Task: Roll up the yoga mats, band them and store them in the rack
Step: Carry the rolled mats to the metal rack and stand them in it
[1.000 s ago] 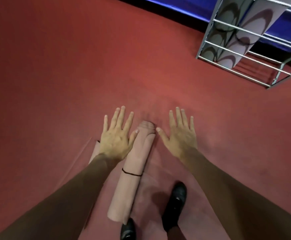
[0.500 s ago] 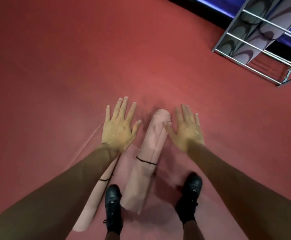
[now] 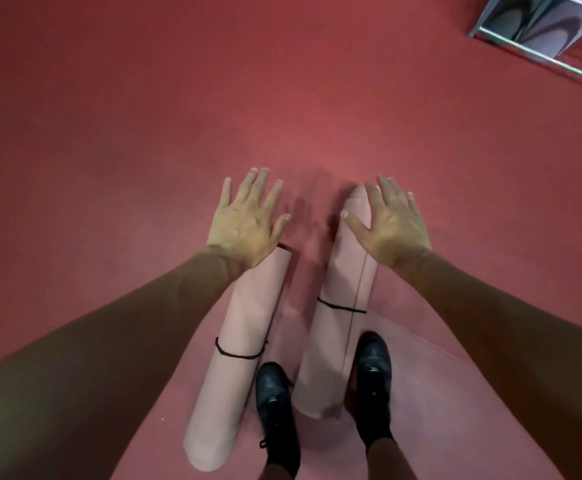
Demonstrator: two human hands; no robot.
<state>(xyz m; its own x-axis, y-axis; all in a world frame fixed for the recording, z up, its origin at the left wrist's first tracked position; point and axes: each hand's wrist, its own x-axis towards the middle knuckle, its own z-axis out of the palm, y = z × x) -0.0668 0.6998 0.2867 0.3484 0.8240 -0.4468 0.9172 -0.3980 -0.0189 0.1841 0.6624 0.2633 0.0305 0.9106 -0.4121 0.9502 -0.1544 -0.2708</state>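
Red flooring [image 3: 144, 98] fills almost everything I see, with a grey metal rack [image 3: 482, 20] poking in at the top right corner, well apart from me, and patterned mats [image 3: 556, 36] standing in it. Below me lie two pink rolled mats, side by side and pointing away from my feet. The left roll [image 3: 241, 341] has a thin dark band [image 3: 239, 354] around it near the middle; the right roll [image 3: 334, 341] has its own dark band [image 3: 339, 306] too.

My left hand [image 3: 248, 223] is spread flat, fingers straight, above the far end of the left roll and gripping nothing. My right hand [image 3: 389, 226] is splayed the same way over the far end of the right roll, thumb reaching across it (whether either palm actually touches its roll, I cannot tell).

My left shoe [image 3: 275, 407] stands between the two rolls, and my right shoe [image 3: 374, 372] is just beside the right roll, on a flat pink mat [image 3: 431, 393] that lies open on the floor.
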